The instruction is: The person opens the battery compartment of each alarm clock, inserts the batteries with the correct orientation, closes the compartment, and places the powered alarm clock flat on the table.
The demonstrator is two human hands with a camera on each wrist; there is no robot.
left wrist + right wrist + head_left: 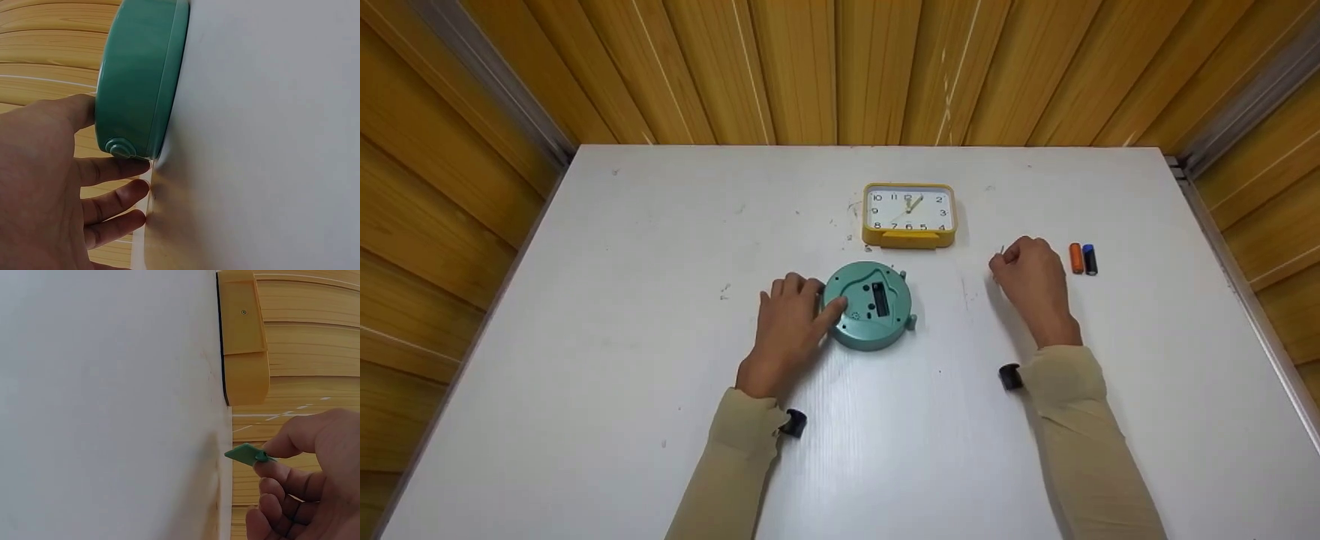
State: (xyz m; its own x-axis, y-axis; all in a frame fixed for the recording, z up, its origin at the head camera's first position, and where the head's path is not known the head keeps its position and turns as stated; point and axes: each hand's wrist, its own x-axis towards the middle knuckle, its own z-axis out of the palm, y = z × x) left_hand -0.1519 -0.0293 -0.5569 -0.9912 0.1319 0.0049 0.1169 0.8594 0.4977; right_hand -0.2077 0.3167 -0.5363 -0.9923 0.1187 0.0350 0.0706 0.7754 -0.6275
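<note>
A round green alarm clock (pixel 856 337) lies face down on the white table, its back up with the battery slot bare. My left hand (pixel 789 322) holds it at the left side, the thumb on the back and the index finger against the rim; the other fingers are spread beside it in the left wrist view. Between thumb and index finger, my right hand (pixel 1031 277) pinches a small green battery cover (pixel 243 453), raised to the right of the clock. An orange battery (pixel 1077 259) and a black battery with a blue end (pixel 1090 260) lie right of that hand.
A yellow rectangular alarm clock (pixel 910 238) stands behind the green one, its dial up toward the head view. The white table (pixel 585 315) ends at wood-panelled walls (pixel 795 67) at the back and sides. Small dark specks mark the tabletop.
</note>
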